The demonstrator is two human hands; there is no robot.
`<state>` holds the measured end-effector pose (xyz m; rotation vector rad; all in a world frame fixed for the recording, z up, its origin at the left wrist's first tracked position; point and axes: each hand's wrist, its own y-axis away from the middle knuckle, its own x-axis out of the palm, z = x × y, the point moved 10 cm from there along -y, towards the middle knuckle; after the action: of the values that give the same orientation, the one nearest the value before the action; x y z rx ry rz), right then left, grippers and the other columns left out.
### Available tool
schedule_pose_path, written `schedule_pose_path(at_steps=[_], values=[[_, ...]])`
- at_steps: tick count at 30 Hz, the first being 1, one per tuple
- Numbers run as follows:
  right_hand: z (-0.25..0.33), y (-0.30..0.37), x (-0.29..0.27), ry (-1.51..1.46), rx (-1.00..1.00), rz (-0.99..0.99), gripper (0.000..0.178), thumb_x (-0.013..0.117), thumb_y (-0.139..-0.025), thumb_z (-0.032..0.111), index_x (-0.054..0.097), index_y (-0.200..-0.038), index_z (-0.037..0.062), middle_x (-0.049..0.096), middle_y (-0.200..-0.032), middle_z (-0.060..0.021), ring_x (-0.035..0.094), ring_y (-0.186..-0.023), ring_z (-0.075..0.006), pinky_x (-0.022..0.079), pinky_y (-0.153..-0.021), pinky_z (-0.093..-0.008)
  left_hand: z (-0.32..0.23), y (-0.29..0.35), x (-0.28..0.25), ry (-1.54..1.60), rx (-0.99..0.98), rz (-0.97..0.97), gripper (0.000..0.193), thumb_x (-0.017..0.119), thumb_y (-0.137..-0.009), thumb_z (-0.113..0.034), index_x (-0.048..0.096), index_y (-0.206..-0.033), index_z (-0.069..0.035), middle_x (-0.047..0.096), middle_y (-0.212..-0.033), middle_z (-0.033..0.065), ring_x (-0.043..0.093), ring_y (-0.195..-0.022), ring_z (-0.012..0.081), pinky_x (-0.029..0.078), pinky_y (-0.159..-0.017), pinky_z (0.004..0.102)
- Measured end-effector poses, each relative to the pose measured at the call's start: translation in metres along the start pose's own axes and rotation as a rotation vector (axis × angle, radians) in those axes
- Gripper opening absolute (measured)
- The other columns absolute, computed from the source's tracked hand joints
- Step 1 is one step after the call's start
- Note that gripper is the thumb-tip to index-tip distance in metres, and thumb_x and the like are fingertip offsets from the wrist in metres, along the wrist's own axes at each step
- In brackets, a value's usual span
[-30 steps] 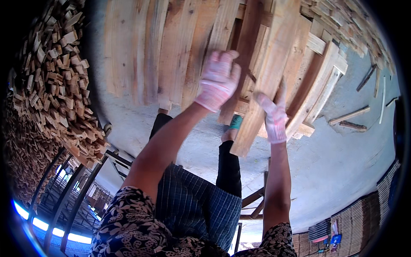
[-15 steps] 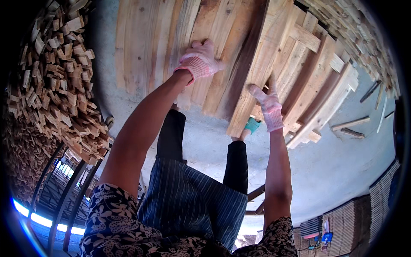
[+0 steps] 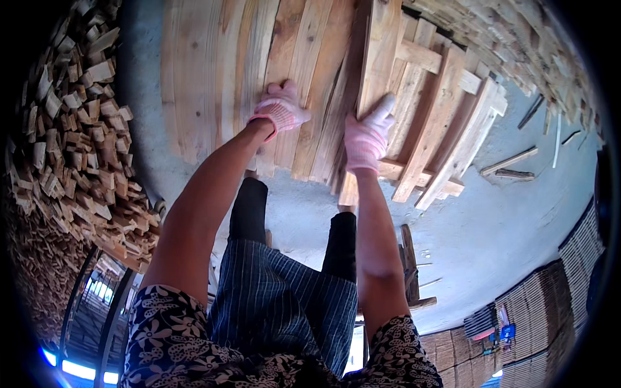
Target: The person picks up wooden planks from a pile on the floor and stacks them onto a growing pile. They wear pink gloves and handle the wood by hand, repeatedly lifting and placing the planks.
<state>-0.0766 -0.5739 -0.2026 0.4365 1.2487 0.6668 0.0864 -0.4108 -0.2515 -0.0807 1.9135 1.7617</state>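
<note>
Both my hands wear pink-and-white knit gloves. My left hand [image 3: 282, 107] lies on a row of pale wooden boards [image 3: 210, 84] set side by side, its fingers apart and its thumb out to the right. To the right, my right hand [image 3: 369, 136] grips a long plank [image 3: 380, 55] near its closer end. The thumb points up along the plank's right side; the other fingers are mostly hidden. This plank stands tilted along the right side of the row, beside a darker board face [image 3: 346, 97].
Spaced wooden slats [image 3: 430, 123] lie on crosspieces to the right. Stacked cut wood [image 3: 84, 136] rises at the left, with more timber [image 3: 517, 48] at the far right. Loose sticks [image 3: 511, 165] lie on the grey floor [image 3: 466, 239]. A wooden stool-like frame [image 3: 411, 265] stands near my right arm.
My right hand has moved left and now holds the plank, which has shifted left toward the row. My left hand has slid slightly left and nearer. The view has shifted too.
</note>
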Motion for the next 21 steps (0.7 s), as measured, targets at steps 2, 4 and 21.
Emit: schedule_pose_path(at_steps=[2,4,21], values=[[-0.03,-0.014,-0.008,0.077,-0.209,-0.19,0.103,0.07,-0.082,0.029,0.0,-0.156,0.0152,0.034,-0.147,-0.0281,0.05,-0.125,-0.0473,0.046,-0.103,-0.0488,-0.005,0.0,-0.006,-0.044,0.012,-0.034,0.083,0.073,-0.074,-0.043,0.038,-0.138,-0.002,0.042,-0.136,0.0287,0.05,-0.126,0.0417,0.045,-0.103,0.045],[-0.059,-0.016,-0.025,-0.02,-0.035,-0.083,0.105,0.071,-0.081,0.029,0.0,-0.157,0.0134,0.026,-0.153,-0.0287,0.045,-0.131,-0.0463,0.042,-0.108,-0.0462,0.002,-0.004,0.0,-0.052,-0.006,-0.017,0.084,0.073,-0.074,-0.042,0.037,-0.139,-0.002,0.042,-0.136,0.0285,0.049,-0.126,0.0419,0.045,-0.103,0.0444],[-0.073,-0.04,-0.031,-0.005,0.041,0.093,0.099,0.072,-0.08,0.031,0.011,-0.155,0.0132,0.044,-0.143,-0.025,0.052,-0.127,-0.0398,0.046,-0.104,-0.0437,-0.007,-0.012,0.002,-0.146,0.053,-0.072,0.089,0.071,-0.071,-0.053,0.035,-0.135,-0.002,0.044,-0.13,0.0285,0.052,-0.121,0.0412,0.045,-0.1,0.044]])
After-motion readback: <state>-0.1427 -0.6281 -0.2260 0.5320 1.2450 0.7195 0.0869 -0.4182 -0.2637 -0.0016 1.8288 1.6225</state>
